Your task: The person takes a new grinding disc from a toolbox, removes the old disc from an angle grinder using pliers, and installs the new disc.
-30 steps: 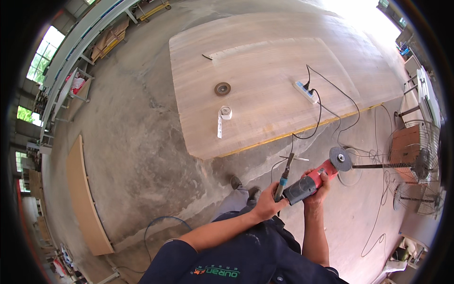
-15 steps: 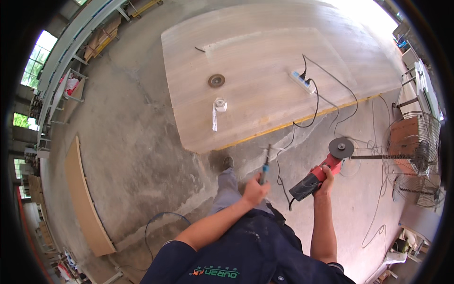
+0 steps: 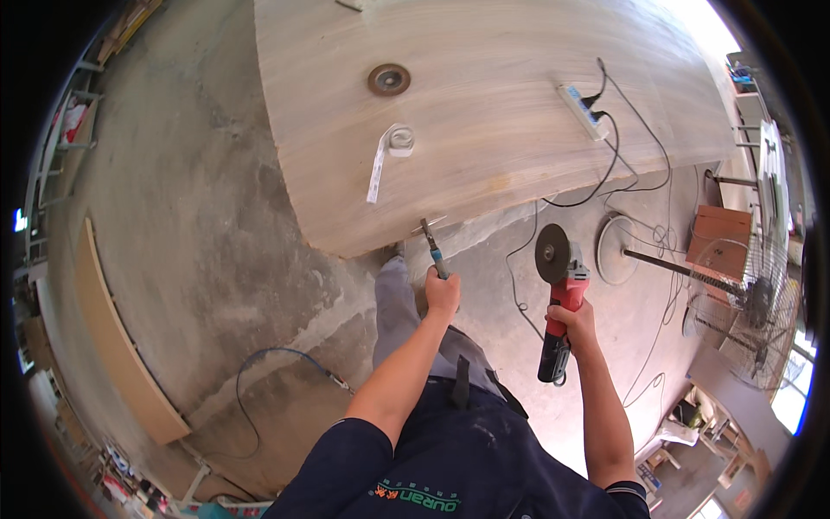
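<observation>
My left hand [image 3: 444,292] is closed round the blue-and-dark handle of a slim hand tool [image 3: 435,253]. Its metal end points away from me, near the board's front edge, with a thin bright crosspiece at the tip; its exact kind is unclear. In my right hand [image 3: 574,322] is a red-and-black angle grinder [image 3: 566,297], held upright by its body, its dark disc [image 3: 552,253] at the far end. Beyond my hands lies a large pale board [image 3: 484,112]. On it are a round brown grinding disc [image 3: 389,80] and a partly unrolled white tape roll [image 3: 399,139].
A white power strip [image 3: 584,111] with black plugs lies on the board. Cords [image 3: 512,275] trail over the concrete floor. At right stand a wire-caged fan [image 3: 752,290] and a brown box [image 3: 719,235]. A long panel [image 3: 121,337] and a blue hose [image 3: 239,389] lie left.
Both hands have shifted leftward. The left hand's tool has come nearer the board's edge, and the grinder has turned more upright. The whole view has also moved.
</observation>
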Demonstrator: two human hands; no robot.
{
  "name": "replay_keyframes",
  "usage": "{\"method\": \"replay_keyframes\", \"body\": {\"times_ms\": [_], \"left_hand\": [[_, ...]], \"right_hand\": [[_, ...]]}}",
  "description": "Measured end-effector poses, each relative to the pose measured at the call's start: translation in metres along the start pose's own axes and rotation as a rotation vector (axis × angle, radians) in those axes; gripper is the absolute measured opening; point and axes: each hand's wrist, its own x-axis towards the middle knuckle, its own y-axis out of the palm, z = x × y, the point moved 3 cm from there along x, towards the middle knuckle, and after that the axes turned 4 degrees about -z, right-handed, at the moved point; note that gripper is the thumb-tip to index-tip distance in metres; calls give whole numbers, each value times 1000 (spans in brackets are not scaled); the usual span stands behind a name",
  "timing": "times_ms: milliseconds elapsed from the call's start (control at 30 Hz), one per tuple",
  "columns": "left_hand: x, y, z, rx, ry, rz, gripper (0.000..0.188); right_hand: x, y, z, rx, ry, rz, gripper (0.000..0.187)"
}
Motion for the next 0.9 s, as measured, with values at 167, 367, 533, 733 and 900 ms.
{"method": "replay_keyframes", "body": {"times_ms": [167, 367, 533, 733, 900], "left_hand": [[-12, -66, -23, -170, 36, 79, 7], [-9, -183, -67, -259, 11, -28, 6], [17, -235, -88, -196, -29, 51, 11], [67, -267, -100, -135, -37, 174, 5], [93, -284, -87, -172, -89, 273, 10]], "right_hand": [[10, 42, 28, -193, -13, 110, 27], [7, 102, 25, -188, 0, 221, 30], [-13, 155, 9, -172, -145, 243, 28], [-53, 211, 17, -190, -13, 176, 30], [-78, 280, 11, -155, 0, 103, 31]]}}
